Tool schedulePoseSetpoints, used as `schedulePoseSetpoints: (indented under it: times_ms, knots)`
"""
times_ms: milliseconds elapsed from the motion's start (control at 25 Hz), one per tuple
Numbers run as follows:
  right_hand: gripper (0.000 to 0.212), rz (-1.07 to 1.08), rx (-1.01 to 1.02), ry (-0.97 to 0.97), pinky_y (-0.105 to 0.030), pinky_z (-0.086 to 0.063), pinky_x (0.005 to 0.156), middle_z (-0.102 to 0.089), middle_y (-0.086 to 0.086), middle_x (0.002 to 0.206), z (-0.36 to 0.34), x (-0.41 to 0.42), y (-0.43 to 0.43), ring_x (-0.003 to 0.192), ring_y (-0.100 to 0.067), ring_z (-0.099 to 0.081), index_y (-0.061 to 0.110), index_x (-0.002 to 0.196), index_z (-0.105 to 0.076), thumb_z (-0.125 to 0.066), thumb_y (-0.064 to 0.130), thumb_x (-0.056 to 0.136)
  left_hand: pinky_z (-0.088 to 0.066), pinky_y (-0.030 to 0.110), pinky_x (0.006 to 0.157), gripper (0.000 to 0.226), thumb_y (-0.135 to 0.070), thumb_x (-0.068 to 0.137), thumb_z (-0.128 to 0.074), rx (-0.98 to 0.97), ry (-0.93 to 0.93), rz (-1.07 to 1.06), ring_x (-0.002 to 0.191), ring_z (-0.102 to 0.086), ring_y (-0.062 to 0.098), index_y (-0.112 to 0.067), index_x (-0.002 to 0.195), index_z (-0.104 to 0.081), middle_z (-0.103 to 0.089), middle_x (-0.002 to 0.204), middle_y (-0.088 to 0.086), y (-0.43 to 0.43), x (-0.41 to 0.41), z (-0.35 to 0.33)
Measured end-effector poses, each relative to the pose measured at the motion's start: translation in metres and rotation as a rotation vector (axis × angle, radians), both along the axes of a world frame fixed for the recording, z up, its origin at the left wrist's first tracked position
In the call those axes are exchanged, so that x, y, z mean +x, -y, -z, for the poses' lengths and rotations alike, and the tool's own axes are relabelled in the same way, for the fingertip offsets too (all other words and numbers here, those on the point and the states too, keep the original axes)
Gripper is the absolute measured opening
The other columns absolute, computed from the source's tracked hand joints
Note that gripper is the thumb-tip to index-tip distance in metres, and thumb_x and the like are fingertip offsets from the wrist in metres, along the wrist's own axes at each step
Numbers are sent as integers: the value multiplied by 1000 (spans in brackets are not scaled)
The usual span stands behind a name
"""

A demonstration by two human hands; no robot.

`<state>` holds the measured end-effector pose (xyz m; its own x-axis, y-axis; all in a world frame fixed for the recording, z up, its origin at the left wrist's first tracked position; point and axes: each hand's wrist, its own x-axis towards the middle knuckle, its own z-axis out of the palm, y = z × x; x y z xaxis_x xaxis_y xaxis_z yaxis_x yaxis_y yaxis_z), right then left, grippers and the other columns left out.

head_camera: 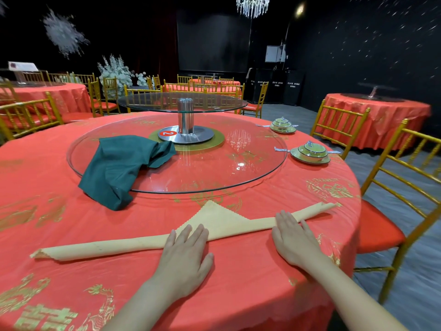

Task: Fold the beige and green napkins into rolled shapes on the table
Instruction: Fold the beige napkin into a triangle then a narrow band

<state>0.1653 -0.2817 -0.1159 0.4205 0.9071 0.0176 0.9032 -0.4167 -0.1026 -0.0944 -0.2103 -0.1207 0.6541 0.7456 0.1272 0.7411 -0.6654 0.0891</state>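
A beige napkin [222,220] lies on the red tablecloth as a long rolled band running from lower left to upper right, with a flat triangular tip still pointing away from me at its middle. My left hand [186,256] lies flat, straight fingers pressing on the roll just left of the triangle. My right hand [293,237] lies flat too, fingers resting on the roll to the right. A green napkin [119,168] sits crumpled, half on the glass turntable and half on the cloth, at the left.
The round table [262,295] has a large glass turntable [214,168] with a steel post and a second glass tier. Two place settings of green lidded bowls [310,154] stand at the right. Gold chairs [405,211] ring the table; its edge is close on the right.
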Motion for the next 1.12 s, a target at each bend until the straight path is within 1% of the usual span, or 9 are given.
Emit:
schedulePoseSetpoints:
  times_ms: [160, 440, 720, 840, 920, 960, 1040, 1080, 1120]
  knots:
    - [56, 87, -9, -58, -38, 0, 118, -1, 1, 159, 0, 25, 3, 145, -10, 2, 16, 151, -7, -13, 38, 99, 5, 41, 116, 93, -60, 67, 12, -7, 6, 4, 146, 0, 17, -24, 150, -9, -4, 158, -8, 0, 0, -1]
    - [57, 230, -18, -91, -40, -2, 118, -2, 2, 159, -2, 65, 11, 145, -11, 0, 16, 151, -7, -11, 38, 99, 5, 41, 116, 94, -60, 66, 12, -11, -1, 3, 146, 1, 17, -24, 150, -8, -3, 158, -9, 0, 0, -1]
    - [57, 278, 40, -70, -40, -1, 118, -6, 2, 159, 4, 71, 11, 145, -11, -1, 16, 151, -10, -10, 38, 98, 6, 42, 115, 93, -59, 66, 12, -14, -1, 1, 146, 1, 18, -25, 150, -6, -2, 158, -9, 0, 1, -1]
    - [58, 288, 58, -51, -40, 1, 119, -1, -1, 159, -1, 62, 11, 146, -13, 3, 13, 151, -5, -11, 37, 99, 6, 44, 115, 88, -58, 67, 11, -18, 6, 1, 146, 0, 19, -31, 150, -4, -3, 158, -9, 2, 1, -1]
    - [59, 212, 96, -1, -40, 3, 118, 2, -2, 159, -7, 38, 5, 146, -14, 6, 13, 150, -2, -14, 37, 98, 6, 45, 115, 87, -58, 67, 11, -23, 9, -1, 146, -1, 19, -33, 150, -4, -4, 158, -9, 2, 2, -1]
    - [61, 119, 116, 21, -38, 5, 118, 3, -1, 159, -10, 19, 0, 145, -13, 7, 13, 150, -1, -11, 40, 96, 6, 45, 115, 88, -57, 67, 12, -21, 1, 0, 146, -1, 19, -33, 149, -4, -3, 158, -9, 2, 3, -1]
    - [79, -138, 150, 24, -34, 9, 116, 3, 1, 159, -10, -33, -10, 145, -11, 8, 15, 151, -1, 7, 48, 80, 5, 46, 115, 88, -57, 66, 12, -12, -17, 0, 145, -2, 20, -32, 149, -5, -3, 159, -9, 1, 3, 0]
    - [88, -254, 148, 3, -31, 12, 114, 3, 1, 158, -9, -59, -14, 144, -10, 10, 15, 151, -2, 12, 48, 71, 4, 47, 115, 89, -57, 66, 12, -10, -19, -4, 145, -3, 20, -32, 149, -5, -3, 159, -9, 1, 4, 0]
    - [91, -341, 148, -21, -28, 15, 112, 1, 0, 159, -6, -81, -17, 143, -9, 14, 15, 151, -4, 12, 47, 67, 4, 47, 115, 89, -57, 66, 12, -12, -22, -7, 145, -3, 20, -31, 150, -5, -3, 159, -8, 1, 4, 0]
